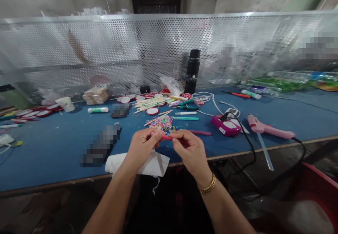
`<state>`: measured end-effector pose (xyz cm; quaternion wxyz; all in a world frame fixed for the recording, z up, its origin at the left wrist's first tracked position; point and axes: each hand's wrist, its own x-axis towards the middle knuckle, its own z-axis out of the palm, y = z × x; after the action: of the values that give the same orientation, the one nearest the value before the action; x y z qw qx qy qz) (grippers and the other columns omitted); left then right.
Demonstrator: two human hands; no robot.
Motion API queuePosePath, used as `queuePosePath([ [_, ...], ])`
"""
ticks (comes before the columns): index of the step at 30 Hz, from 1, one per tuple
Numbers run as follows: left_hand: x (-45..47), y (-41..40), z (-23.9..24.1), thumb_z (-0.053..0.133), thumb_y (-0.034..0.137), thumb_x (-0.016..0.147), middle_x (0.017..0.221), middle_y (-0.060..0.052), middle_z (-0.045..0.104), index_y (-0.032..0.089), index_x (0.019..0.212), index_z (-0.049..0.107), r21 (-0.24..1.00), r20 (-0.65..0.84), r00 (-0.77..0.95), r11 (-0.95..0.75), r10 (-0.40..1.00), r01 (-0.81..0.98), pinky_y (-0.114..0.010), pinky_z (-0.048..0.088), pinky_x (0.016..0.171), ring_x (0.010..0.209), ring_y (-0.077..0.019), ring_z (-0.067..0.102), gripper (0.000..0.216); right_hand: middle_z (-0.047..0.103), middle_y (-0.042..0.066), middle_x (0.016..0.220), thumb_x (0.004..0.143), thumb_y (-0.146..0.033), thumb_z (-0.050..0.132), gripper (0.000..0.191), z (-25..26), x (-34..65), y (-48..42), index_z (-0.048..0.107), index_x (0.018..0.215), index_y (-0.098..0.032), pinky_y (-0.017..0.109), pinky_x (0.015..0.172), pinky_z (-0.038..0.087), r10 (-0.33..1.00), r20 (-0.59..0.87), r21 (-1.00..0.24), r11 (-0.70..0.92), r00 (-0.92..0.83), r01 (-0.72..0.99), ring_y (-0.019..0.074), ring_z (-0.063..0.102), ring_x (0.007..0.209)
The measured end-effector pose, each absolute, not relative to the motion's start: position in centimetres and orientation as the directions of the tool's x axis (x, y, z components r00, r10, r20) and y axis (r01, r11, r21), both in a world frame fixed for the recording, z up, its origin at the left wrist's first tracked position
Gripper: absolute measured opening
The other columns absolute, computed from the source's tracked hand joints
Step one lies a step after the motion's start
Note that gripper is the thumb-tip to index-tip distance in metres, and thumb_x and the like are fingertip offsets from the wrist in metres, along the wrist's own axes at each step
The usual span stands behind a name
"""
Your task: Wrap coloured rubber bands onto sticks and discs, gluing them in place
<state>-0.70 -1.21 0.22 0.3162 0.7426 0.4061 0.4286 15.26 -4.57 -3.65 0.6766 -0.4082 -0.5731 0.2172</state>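
Observation:
Between my two hands is a slim red marker [167,137], held level just above the table's front edge. My left hand [144,146] pinches its left end with thumb and forefinger. My right hand [189,149] grips the other end, fingers curled over it, and a gold bracelet circles that wrist. Just beyond the fingers lies a pile of small coloured rubber bands [162,122]. A pink marker [200,133] rests past my right hand. Below my left hand, a white cloth pouch [158,163] hangs partly over the edge.
A pink glue gun [273,130] and a purple power socket [226,125] with a black cord are on the right. Wooden sticks [149,103], markers and red-rimmed discs lie farther back. A black bottle [193,71] stands by the perforated metal panel [111,47].

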Motion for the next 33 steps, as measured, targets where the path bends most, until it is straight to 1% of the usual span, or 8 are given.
queuePosePath([
  [8, -0.6, -1.3, 0.4, 0.060, 0.048, 0.086, 0.051, 0.001, 0.056, 0.016, 0.064, 0.067, 0.833, 0.375, 0.272, -0.451, 0.886, 0.320, -0.022, 0.036, 0.050, 0.050, -0.0103, 0.047, 0.040, 0.071, 0.003, 0.085, 0.080, -0.015, 0.056, 0.018, -3.7, 15.3, -4.6, 0.073, 0.086, -0.021, 0.029, 0.074, 0.055, 0.775, 0.592, -0.806, 0.565, 0.221, 0.175, 0.0164, 0.067, 0.079],
  [12, -0.6, -1.2, 0.3, 0.060, 0.049, 0.086, 0.052, 0.002, 0.055, 0.016, 0.065, 0.066, 0.826, 0.386, 0.283, -0.465, 0.878, 0.318, -0.022, 0.037, 0.051, 0.051, -0.0102, 0.047, 0.040, 0.071, 0.003, 0.087, 0.078, -0.018, 0.063, 0.011, -3.7, 15.3, -4.6, 0.071, 0.086, -0.020, 0.030, 0.076, 0.055, 0.765, 0.600, -0.800, 0.571, 0.233, 0.184, 0.0171, 0.067, 0.081],
  [15, -0.7, -1.2, 0.2, 0.060, 0.050, 0.086, 0.053, 0.002, 0.056, 0.016, 0.065, 0.066, 0.829, 0.378, 0.273, -0.455, 0.885, 0.326, -0.023, 0.037, 0.052, 0.051, -0.0104, 0.048, 0.040, 0.070, 0.002, 0.086, 0.079, -0.012, 0.056, 0.020, -3.7, 15.3, -4.8, 0.071, 0.088, -0.021, 0.030, 0.074, 0.054, 0.749, 0.627, -0.778, 0.590, 0.215, 0.217, 0.0166, 0.066, 0.080],
  [19, -0.6, -1.3, 0.2, 0.055, 0.054, 0.088, 0.058, -0.001, 0.061, 0.016, 0.064, 0.064, 0.834, 0.385, 0.273, -0.459, 0.882, 0.307, -0.024, 0.039, 0.053, 0.054, -0.0113, 0.051, 0.046, 0.068, 0.003, 0.088, 0.082, -0.009, 0.050, 0.026, -3.4, 15.8, -5.1, 0.070, 0.095, -0.022, 0.031, 0.076, 0.052, 0.718, 0.677, -0.723, 0.609, 0.162, 0.326, 0.0168, 0.064, 0.082],
  [23, -0.6, -1.2, 0.0, 0.042, 0.051, 0.095, 0.068, -0.003, 0.065, 0.016, 0.078, 0.069, 0.850, 0.405, 0.233, -0.458, 0.884, 0.262, -0.025, 0.041, 0.056, 0.058, -0.0126, 0.054, 0.048, 0.066, 0.006, 0.098, 0.092, -0.017, 0.050, 0.025, -3.1, 17.9, -4.4, 0.069, 0.107, -0.023, 0.034, 0.083, 0.050, 0.630, 0.763, -0.605, 0.614, 0.146, 0.507, 0.0192, 0.061, 0.092],
  [26, -0.7, -1.0, -0.3, 0.044, 0.039, 0.095, 0.076, -0.003, 0.067, 0.017, 0.090, 0.070, 0.832, 0.417, 0.214, -0.466, 0.883, 0.300, -0.026, 0.043, 0.061, 0.063, -0.0130, 0.056, 0.034, 0.063, 0.010, 0.101, 0.093, -0.018, 0.047, 0.033, -2.9, 20.7, -3.0, 0.066, 0.120, -0.021, 0.039, 0.085, 0.049, 0.590, 0.797, -0.491, 0.503, 0.132, 0.711, 0.0222, 0.059, 0.094],
  [29, -0.8, -0.8, -0.4, 0.046, 0.026, 0.092, 0.080, -0.002, 0.067, 0.018, 0.096, 0.067, 0.821, 0.429, 0.242, -0.487, 0.870, 0.298, -0.026, 0.045, 0.065, 0.065, -0.0127, 0.056, 0.022, 0.064, 0.012, 0.100, 0.089, -0.012, 0.046, 0.035, -2.6, 23.3, -1.3, 0.071, 0.112, -0.019, 0.044, 0.090, 0.045, 0.648, 0.756, -0.361, 0.291, 0.095, 0.886, 0.0250, 0.058, 0.094],
  [33, -0.8, -0.6, -0.5, 0.045, 0.024, 0.092, 0.080, 0.000, 0.066, 0.020, 0.094, 0.057, 0.858, 0.412, 0.252, -0.466, 0.876, 0.216, -0.026, 0.044, 0.064, 0.062, -0.0112, 0.055, 0.013, 0.068, 0.009, 0.100, 0.088, -0.011, 0.050, 0.032, -2.7, 24.4, 0.6, 0.076, 0.101, -0.025, 0.042, 0.089, 0.042, 0.769, 0.637, -0.270, 0.148, 0.061, 0.951, 0.0254, 0.059, 0.095],
])
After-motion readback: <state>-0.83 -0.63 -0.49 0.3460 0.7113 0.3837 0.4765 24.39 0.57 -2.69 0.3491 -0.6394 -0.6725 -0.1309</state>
